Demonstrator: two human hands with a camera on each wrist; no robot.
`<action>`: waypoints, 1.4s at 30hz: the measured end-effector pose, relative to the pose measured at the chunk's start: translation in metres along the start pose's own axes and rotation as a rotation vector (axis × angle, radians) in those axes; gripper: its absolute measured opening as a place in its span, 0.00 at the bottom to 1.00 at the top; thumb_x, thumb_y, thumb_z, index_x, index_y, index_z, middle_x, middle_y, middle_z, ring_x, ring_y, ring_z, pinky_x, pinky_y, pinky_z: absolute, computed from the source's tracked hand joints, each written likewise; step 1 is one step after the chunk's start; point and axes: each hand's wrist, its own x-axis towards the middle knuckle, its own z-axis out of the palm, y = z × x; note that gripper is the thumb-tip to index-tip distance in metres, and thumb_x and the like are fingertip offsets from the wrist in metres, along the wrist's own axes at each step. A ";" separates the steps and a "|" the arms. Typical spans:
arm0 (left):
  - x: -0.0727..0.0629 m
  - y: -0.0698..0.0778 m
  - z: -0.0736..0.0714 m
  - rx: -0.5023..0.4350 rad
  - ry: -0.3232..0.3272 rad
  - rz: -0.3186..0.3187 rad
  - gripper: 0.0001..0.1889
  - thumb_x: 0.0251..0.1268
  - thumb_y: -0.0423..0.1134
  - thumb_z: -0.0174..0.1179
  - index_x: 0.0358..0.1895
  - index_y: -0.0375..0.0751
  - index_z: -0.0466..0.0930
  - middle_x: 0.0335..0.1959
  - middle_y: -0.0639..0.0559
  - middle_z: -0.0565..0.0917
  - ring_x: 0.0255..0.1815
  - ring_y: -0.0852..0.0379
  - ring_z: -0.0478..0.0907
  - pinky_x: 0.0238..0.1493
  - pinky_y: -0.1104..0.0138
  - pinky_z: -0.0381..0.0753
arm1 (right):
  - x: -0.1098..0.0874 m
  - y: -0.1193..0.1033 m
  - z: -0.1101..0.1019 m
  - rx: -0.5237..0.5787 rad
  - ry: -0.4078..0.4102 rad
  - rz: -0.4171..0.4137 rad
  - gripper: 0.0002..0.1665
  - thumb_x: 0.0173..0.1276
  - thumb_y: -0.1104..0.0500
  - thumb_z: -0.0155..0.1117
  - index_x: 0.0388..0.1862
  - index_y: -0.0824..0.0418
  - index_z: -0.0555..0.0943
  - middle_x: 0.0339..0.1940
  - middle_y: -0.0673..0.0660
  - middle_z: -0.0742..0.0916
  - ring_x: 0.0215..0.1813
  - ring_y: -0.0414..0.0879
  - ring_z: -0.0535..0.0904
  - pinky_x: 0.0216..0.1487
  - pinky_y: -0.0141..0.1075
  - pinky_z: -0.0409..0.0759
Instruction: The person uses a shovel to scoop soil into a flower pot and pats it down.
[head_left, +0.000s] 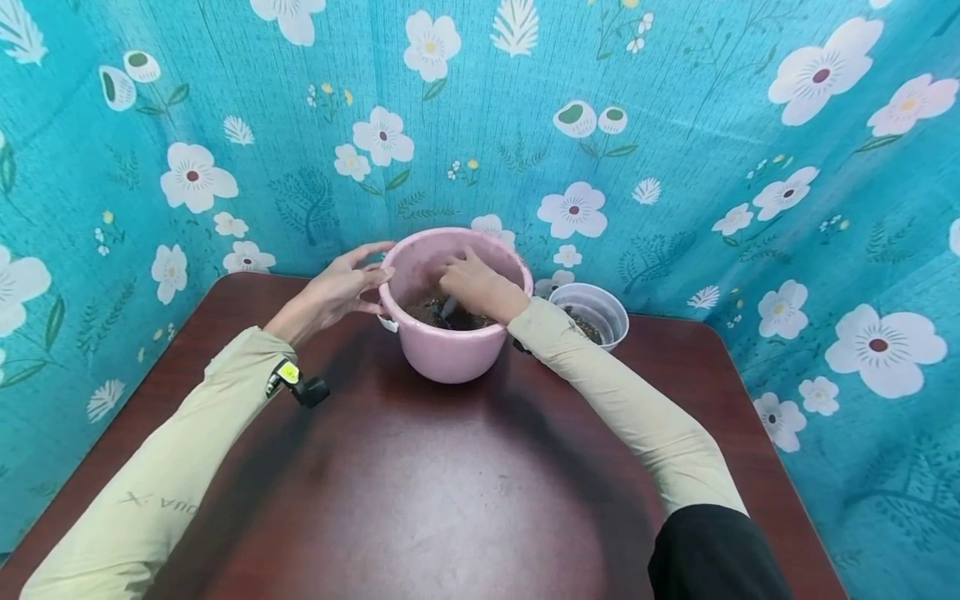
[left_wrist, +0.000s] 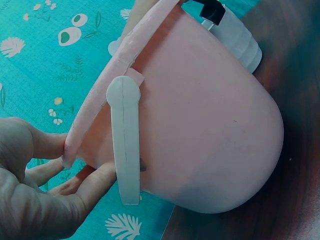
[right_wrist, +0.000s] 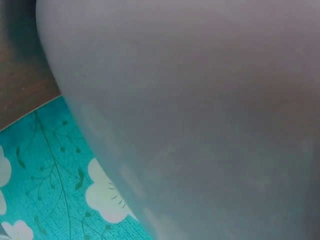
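Wearing a dark wrist camera (head_left: 306, 388) at the cuff of the left light-coloured sleeve (head_left: 210, 417), at far left. Gripping the left side of a pink bucket (head_left: 450, 357) with the left hand (head_left: 337, 290): fingers bent onto the rim, with one digit passing behind the white handle (left_wrist: 125, 145) against the outer wall in the left wrist view. In the middle, resting that bucket on the table (head_left: 450, 517), near the back edge, with its mouth upward and its long axis roughly vertical. Containing dark, soil-like matter (head_left: 430, 311) low inside, plus a small pale item too hidden to name. Reaching over the bucket's right rim and inside with the right hand (head_left: 478, 287); cannot tell from the partly hidden fingers whether clenched, released or grasping anything. Filling most of the right wrist view with the bucket's outer wall. Just right of the bucket, beyond the right forearm, placed on the table: a translucent tub (head_left: 618, 320), mouth upward, containing brown granular matter (head_left: 585, 327). Hung behind everything: a turquoise floral curtain (head_left: 675, 108).
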 end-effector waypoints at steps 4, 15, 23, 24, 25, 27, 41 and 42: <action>0.002 0.003 0.000 0.005 -0.004 0.007 0.34 0.84 0.38 0.52 0.86 0.54 0.52 0.82 0.41 0.60 0.76 0.41 0.67 0.44 0.63 0.90 | -0.002 0.006 -0.005 0.065 -0.005 0.006 0.10 0.74 0.65 0.66 0.44 0.55 0.91 0.46 0.52 0.91 0.60 0.51 0.80 0.80 0.59 0.61; 0.003 0.006 -0.002 -0.020 -0.018 0.020 0.34 0.84 0.37 0.52 0.86 0.52 0.51 0.83 0.39 0.58 0.80 0.41 0.63 0.43 0.63 0.90 | -0.017 0.025 -0.015 0.248 0.003 -0.081 0.09 0.67 0.60 0.75 0.45 0.52 0.94 0.45 0.49 0.93 0.60 0.52 0.82 0.73 0.58 0.64; 0.003 0.006 -0.004 -0.036 -0.015 0.010 0.34 0.83 0.36 0.52 0.86 0.53 0.52 0.83 0.40 0.59 0.79 0.41 0.64 0.39 0.65 0.90 | -0.036 0.037 -0.022 0.369 0.086 -0.059 0.13 0.65 0.64 0.78 0.47 0.54 0.93 0.45 0.50 0.92 0.55 0.49 0.83 0.69 0.52 0.71; 0.003 0.006 -0.004 -0.036 -0.019 0.010 0.34 0.84 0.36 0.52 0.86 0.53 0.51 0.83 0.39 0.58 0.79 0.41 0.64 0.40 0.65 0.90 | -0.038 0.038 -0.023 0.390 0.093 -0.051 0.13 0.64 0.65 0.78 0.47 0.54 0.93 0.44 0.50 0.92 0.54 0.49 0.83 0.67 0.52 0.71; 0.003 0.006 -0.004 -0.039 -0.020 0.010 0.34 0.84 0.36 0.52 0.86 0.53 0.51 0.83 0.39 0.58 0.80 0.41 0.63 0.40 0.65 0.90 | -0.039 0.040 -0.024 0.406 0.103 -0.040 0.13 0.63 0.66 0.78 0.47 0.54 0.93 0.44 0.50 0.92 0.53 0.48 0.83 0.65 0.51 0.72; 0.003 0.007 -0.004 -0.047 -0.023 0.009 0.34 0.84 0.35 0.51 0.86 0.53 0.51 0.82 0.39 0.58 0.80 0.41 0.62 0.41 0.65 0.90 | -0.041 0.043 -0.026 0.422 0.130 -0.034 0.14 0.63 0.66 0.78 0.47 0.55 0.93 0.44 0.51 0.91 0.51 0.48 0.83 0.61 0.51 0.74; 0.000 0.001 -0.003 -0.050 -0.031 -0.004 0.35 0.84 0.37 0.51 0.86 0.54 0.49 0.82 0.39 0.59 0.78 0.41 0.65 0.41 0.65 0.90 | -0.066 0.046 -0.023 0.402 0.198 0.040 0.17 0.72 0.59 0.73 0.58 0.54 0.89 0.60 0.55 0.86 0.69 0.55 0.74 0.59 0.56 0.68; 0.001 0.001 -0.002 -0.055 -0.031 -0.004 0.34 0.84 0.37 0.51 0.86 0.54 0.50 0.82 0.39 0.60 0.78 0.41 0.65 0.40 0.65 0.90 | -0.069 0.046 -0.023 0.390 0.216 0.036 0.17 0.72 0.59 0.73 0.58 0.55 0.89 0.60 0.55 0.86 0.69 0.55 0.75 0.57 0.54 0.67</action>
